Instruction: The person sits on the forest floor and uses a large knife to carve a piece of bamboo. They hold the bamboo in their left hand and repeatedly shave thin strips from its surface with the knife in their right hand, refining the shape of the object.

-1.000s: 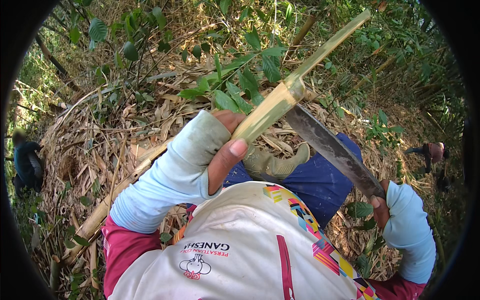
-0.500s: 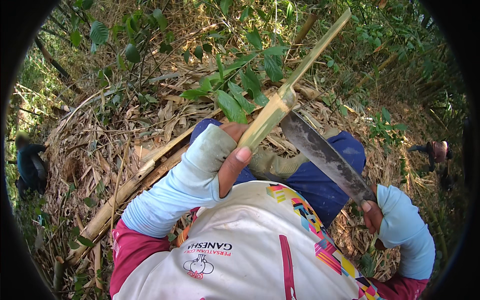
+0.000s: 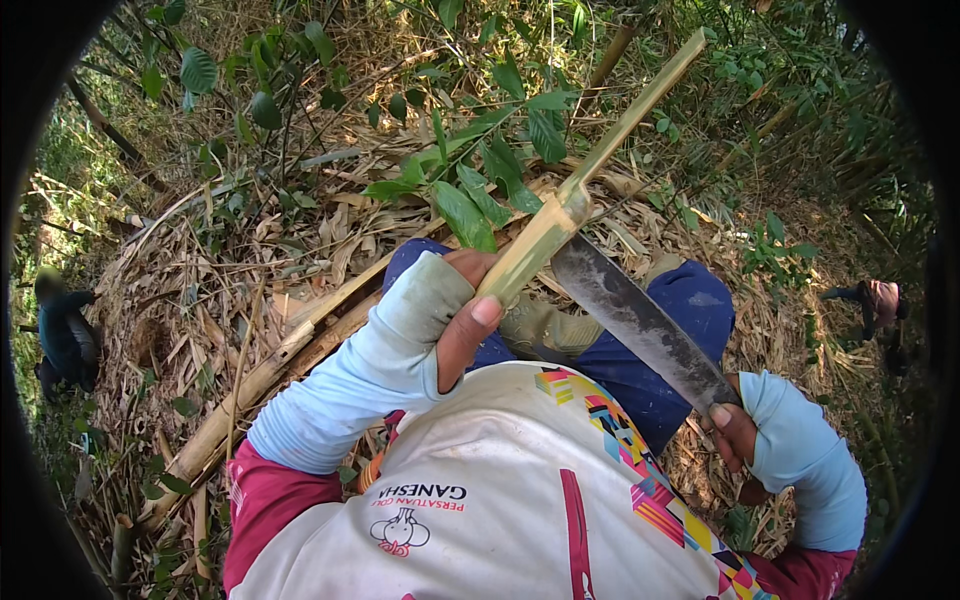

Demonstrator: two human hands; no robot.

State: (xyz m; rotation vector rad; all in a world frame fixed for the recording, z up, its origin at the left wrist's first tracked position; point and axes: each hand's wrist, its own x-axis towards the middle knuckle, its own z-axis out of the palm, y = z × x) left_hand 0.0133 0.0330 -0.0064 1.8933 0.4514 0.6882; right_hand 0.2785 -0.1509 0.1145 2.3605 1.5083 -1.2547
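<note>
Head view: the left grip (image 3: pixel 460 335) is closed round the thick lower part of the bamboo (image 3: pixel 538 247), thumb along the near side. From there the piece slants up and away to the right. Just beyond the grip it has its full width, with greenish skin showing in patches; farther out, past a step, it is pared to a narrow strip (image 3: pixel 640 122). So the far end looks largely shaped, while the part nearest the grip looks barely worked; whether the strip is finished, I cannot tell.

The right grip (image 3: pixel 735 435) is clamped on the knife (image 3: pixel 645 328), its handle hidden in the fist. The blade runs up and left from that grip to just under the step; contact there is unclear. Left of the left grip, passing behind the forearm, a pole (image 3: pixel 235 410) lies on the leaf litter (image 3: pixel 190 300).
</note>
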